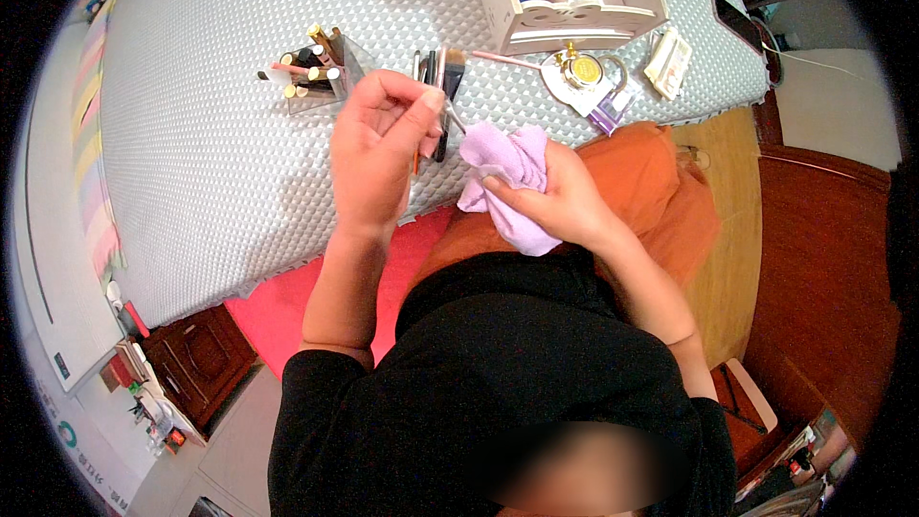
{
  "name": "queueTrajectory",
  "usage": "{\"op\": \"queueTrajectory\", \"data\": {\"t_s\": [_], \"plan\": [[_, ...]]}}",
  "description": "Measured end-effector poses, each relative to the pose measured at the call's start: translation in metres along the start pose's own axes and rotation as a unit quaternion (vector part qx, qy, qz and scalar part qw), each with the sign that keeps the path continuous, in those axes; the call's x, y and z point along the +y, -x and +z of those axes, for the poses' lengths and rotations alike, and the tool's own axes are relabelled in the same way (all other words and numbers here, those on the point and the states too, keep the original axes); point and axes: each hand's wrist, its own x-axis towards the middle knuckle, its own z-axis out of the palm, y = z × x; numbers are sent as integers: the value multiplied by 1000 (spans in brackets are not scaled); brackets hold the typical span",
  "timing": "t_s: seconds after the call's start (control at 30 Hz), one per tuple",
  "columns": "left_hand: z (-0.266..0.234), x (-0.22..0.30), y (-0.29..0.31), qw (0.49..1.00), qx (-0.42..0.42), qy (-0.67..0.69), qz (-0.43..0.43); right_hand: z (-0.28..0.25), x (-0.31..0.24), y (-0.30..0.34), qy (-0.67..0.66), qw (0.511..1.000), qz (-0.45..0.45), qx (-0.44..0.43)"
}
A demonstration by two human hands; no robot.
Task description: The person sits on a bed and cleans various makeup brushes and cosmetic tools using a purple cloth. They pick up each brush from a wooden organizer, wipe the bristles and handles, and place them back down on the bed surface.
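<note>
My left hand point(378, 153) is closed in a pinch, thumb against fingertips, on a thin silvery stick-like tool point(454, 115) whose exact kind I cannot make out. The tool's other end runs to a crumpled lilac cloth point(522, 158). My right hand point(565, 196) is wrapped round that cloth, thumb on top. Just beyond my left fingers, several makeup brushes point(455, 65) lie side by side on the quilted bed cover, partly hidden by the hand. To the left, a clear holder point(316, 103) has several cosmetic tubes and pencils point(308, 62) in it.
A white decorated box point(586, 27) with small items stands at the far side. Nearer lie a round gold-topped item point(581, 69), a purple-and-clear packet point(613, 113), a pale small pack point(668, 65) and a phone point(735, 17). A dark red wooden panel point(823, 268) is at right.
</note>
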Motion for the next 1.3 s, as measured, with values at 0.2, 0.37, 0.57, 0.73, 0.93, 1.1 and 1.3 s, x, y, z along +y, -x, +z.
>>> {"op": "queueTrajectory", "data": {"t_s": [0.2, 0.37, 0.57, 0.73, 0.93, 1.1, 1.3], "plan": [[-17, 11, -11, 991, 104, 24, 84, -14, 24, 10, 57, 998, 28, -4], [-12, 8, -4, 968, 141, -117, 171, -14, 38, 17, -25, 998, 62, 16], [-36, -40, 3, 825, 104, -470, 296, -11, 44, 17, -41, 997, 57, 18], [-49, -65, 11, 803, 70, -523, 278, -12, 46, 17, -7, 998, 58, 19], [-46, -71, 17, 787, 44, -556, 265, -9, 48, 16, 13, 998, 60, 26], [-47, -70, 14, 789, 47, -548, 275, -8, 43, 16, 12, 997, 70, 32], [-47, -76, 15, 839, 48, -494, 222, -6, 41, 17, 14, 997, 73, 38]]}}
